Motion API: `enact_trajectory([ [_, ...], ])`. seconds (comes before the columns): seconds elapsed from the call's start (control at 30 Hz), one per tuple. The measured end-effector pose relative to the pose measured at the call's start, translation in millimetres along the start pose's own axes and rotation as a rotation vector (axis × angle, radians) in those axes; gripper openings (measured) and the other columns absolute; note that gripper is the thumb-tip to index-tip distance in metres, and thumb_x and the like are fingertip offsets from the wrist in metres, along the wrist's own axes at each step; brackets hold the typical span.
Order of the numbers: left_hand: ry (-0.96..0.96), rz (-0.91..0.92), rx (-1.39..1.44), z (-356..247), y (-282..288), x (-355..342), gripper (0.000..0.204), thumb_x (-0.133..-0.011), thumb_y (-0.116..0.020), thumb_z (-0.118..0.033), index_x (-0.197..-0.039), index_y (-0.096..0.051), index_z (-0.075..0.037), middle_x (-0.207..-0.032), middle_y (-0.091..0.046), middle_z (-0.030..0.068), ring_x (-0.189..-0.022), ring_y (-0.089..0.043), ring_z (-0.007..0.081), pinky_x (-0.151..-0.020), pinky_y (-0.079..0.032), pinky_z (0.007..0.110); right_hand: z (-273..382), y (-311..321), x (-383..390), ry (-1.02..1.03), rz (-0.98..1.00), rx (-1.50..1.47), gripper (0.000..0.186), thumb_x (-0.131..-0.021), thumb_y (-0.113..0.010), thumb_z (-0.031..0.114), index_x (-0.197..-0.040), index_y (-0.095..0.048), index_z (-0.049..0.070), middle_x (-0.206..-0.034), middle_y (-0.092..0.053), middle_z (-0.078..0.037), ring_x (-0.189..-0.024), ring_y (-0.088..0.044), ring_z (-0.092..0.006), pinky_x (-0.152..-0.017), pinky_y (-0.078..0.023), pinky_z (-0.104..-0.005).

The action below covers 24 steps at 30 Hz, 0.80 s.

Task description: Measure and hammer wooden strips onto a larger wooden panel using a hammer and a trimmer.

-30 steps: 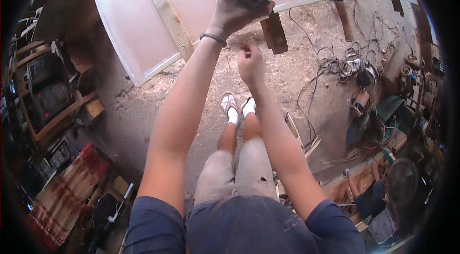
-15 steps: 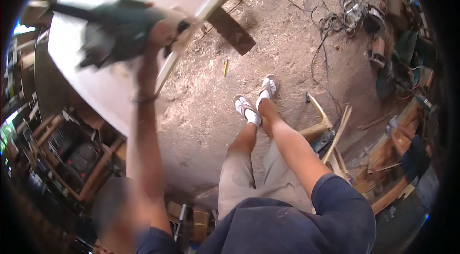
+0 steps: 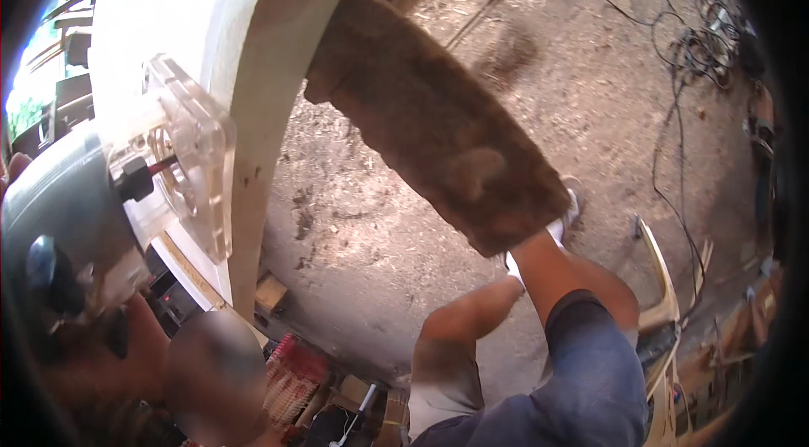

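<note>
Holding one router (image 3: 72,186) in left grip (image 3: 139,346) beside one pale panel (image 3: 286,30) | hiding right grip behind one brown board (image 3: 438,118), state untellable

Right hand: hiding behind the dark plank (image 3: 438,118), past the visible forearm (image 3: 543,270).
Left hand (image 3: 139,346): lying blurred in shadow, the power tool (image 3: 63,203) partly covering it.
Power tool: running off the left edge, above the left hand.
Rounded shape (image 3: 215,380): blurring beyond recognition beside the left hand.
Feet (image 3: 574,204): mostly hiding behind plank and forearm.
</note>
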<state>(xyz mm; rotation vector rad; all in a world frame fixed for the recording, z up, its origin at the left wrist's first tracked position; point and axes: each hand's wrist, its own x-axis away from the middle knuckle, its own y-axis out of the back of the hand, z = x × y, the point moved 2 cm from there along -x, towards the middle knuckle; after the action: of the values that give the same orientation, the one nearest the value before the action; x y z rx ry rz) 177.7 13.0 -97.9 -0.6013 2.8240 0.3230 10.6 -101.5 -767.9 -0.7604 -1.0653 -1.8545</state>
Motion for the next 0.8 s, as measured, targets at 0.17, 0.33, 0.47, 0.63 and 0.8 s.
enact_trajectory([
  [0.17, 0.092, 0.458, 0.36, 1.0, 8.0, -4.2, 0.072, -0.089, -0.053, -0.038, -0.141, -0.035, 0.009, -0.145, -0.037, 0.0304, -0.138, -0.035, 0.0401, -0.116, -0.03, 0.052, -67.4, -21.9, -19.7, -0.208, -0.192, -0.119, 0.041, -0.087, -0.06, 0.024, -0.124, -0.051, 0.007, -0.098, -0.067, -0.023, -0.092, -0.067, -0.0402, -0.079, -0.054, -0.0482],
  [0.33, 0.118, 0.034, 0.162, 16.6, -22.9, 2.8, 0.075, -0.082, -0.056, -0.042, -0.136, -0.037, 0.006, -0.136, -0.043, 0.0296, -0.133, -0.039, 0.0389, -0.113, -0.034, 0.05, -128.5, 11.3, 66.5, -0.19, -0.205, -0.219, 0.037, -0.084, -0.063, 0.022, -0.116, -0.055, 0.006, -0.094, -0.067, -0.024, -0.086, -0.067, -0.0422, -0.076, -0.054, -0.0501],
  [0.47, 0.072, 0.107, -0.156, 11.9, -20.7, 4.6, 0.063, -0.08, -0.058, -0.037, -0.13, -0.045, 0.0, -0.128, -0.053, 0.0177, -0.114, -0.054, 0.0255, -0.097, -0.049, 0.039, -104.8, 66.6, 182.3, 0.096, -0.372, -0.187, 0.031, -0.075, -0.064, 0.013, -0.106, -0.062, 0.005, -0.089, -0.068, -0.023, -0.084, -0.066, -0.0424, -0.073, -0.053, -0.0511],
  [0.63, 0.087, 0.127, 0.115, 29.4, -32.6, 16.2, 0.049, -0.086, -0.065, -0.01, -0.13, -0.046, -0.001, -0.124, -0.057, 0.0123, -0.114, -0.054, 0.0192, -0.102, -0.043, 0.033, -128.9, 135.9, 309.6, 0.107, -0.376, -0.553, 0.022, -0.079, -0.073, 0.018, -0.088, -0.065, 0.0, -0.071, -0.067, -0.012, -0.059, -0.064, -0.0186, -0.056, -0.051, -0.0324],
  [0.8, 0.029, 0.185, -0.055, 35.9, -19.1, 10.8, 0.051, -0.081, -0.075, -0.008, -0.126, -0.051, -0.001, -0.12, -0.061, 0.0113, -0.109, -0.06, 0.018, -0.092, -0.052, 0.031, 2.6, 230.0, 418.0, 0.112, -0.454, -0.998, 0.02, -0.089, -0.07, 0.02, -0.087, -0.067, 0.001, -0.073, -0.065, -0.002, -0.066, -0.059, -0.007, -0.059, -0.046, -0.0241],
])
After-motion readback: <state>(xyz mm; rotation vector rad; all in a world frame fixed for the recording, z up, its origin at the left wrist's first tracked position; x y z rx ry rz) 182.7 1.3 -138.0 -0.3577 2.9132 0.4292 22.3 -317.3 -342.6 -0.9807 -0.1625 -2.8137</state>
